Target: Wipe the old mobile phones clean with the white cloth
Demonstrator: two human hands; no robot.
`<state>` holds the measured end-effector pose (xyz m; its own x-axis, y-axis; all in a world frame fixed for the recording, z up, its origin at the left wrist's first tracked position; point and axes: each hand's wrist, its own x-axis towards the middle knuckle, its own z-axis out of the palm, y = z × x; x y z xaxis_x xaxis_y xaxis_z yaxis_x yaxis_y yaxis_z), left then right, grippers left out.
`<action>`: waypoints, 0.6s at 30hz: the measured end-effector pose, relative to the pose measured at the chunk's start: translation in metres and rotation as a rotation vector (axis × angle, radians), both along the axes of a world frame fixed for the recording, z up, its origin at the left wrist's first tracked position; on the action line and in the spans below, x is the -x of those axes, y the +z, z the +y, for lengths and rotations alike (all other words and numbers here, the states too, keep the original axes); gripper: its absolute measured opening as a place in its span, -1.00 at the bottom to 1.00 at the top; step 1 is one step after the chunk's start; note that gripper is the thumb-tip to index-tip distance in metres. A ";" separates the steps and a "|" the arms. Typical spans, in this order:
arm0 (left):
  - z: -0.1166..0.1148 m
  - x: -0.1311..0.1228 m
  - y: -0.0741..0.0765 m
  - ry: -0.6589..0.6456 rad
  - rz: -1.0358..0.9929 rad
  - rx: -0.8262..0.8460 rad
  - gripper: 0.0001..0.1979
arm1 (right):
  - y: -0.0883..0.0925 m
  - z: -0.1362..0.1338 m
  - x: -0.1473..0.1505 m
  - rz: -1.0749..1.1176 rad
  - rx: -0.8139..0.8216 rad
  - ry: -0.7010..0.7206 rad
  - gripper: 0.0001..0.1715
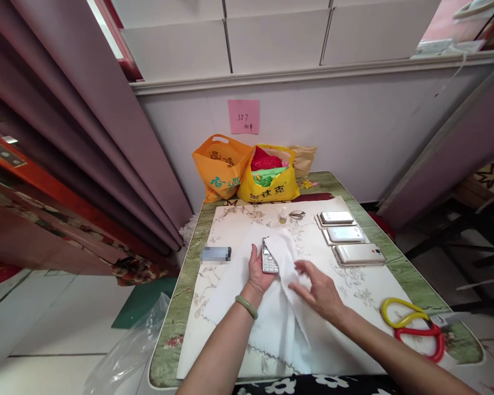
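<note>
In the head view, the work sits at the centre of the frame, where the left hand [260, 277] holds a keypad phone [270, 263] in its palm, screen end towards the top and keys facing up. The thumb stands up along the phone's left side; the other fingers are hidden, so I cannot tell how firmly they curl. A white cloth [285, 249] covers the right part of the phone and spreads down the surface [168, 334] towards the bottom of the frame, with much of the keypad bare.

The right hand [299, 277] is just right of the phone, thumb and fingers spread beside the cloth's loose fold. Whether a fingertip touches the fabric is hard to tell, but nothing looks pinched.

The step in hand seems to be bringing the cloth over the phone; whether to wipe or to wrap it, I cannot say. As I judge it, the next move calls for the right hand to take up that loose fold and bring it against the phone, while the left palm stays level so the phone does not slide.

More phones [360, 253] lie right of centre, and scissors [415, 329] rest at lower right, well apart from both hands.
</note>
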<state>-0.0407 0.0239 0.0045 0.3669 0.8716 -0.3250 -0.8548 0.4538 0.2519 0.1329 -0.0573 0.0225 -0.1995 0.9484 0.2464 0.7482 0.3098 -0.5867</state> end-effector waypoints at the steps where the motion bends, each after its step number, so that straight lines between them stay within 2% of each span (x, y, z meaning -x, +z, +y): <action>1: 0.000 0.000 0.000 -0.010 0.003 0.007 -0.50 | -0.002 -0.017 -0.004 -0.009 0.085 -0.011 -0.39; 3: 0.000 0.000 -0.001 -0.021 0.007 0.017 -0.50 | -0.008 -0.045 -0.006 -0.059 0.191 -0.046 -0.37; 4: 0.000 0.000 -0.002 -0.021 0.007 0.015 -0.50 | -0.011 -0.056 -0.005 -0.075 0.224 -0.051 -0.43; 8: 0.000 0.001 -0.005 -0.008 -0.009 -0.018 -0.46 | -0.015 -0.080 -0.002 -0.125 0.224 -0.036 -0.94; 9: 0.000 0.002 -0.006 -0.001 -0.014 -0.027 -0.46 | -0.014 -0.084 -0.004 -0.150 0.181 -0.040 -0.94; 13: -0.001 0.003 -0.007 0.008 -0.024 -0.049 -0.46 | -0.011 -0.101 -0.028 -0.277 -0.034 -0.044 -0.71; 18: -0.003 0.002 -0.009 0.035 -0.048 -0.035 -0.47 | -0.024 -0.128 -0.057 -0.340 -0.258 0.070 -0.60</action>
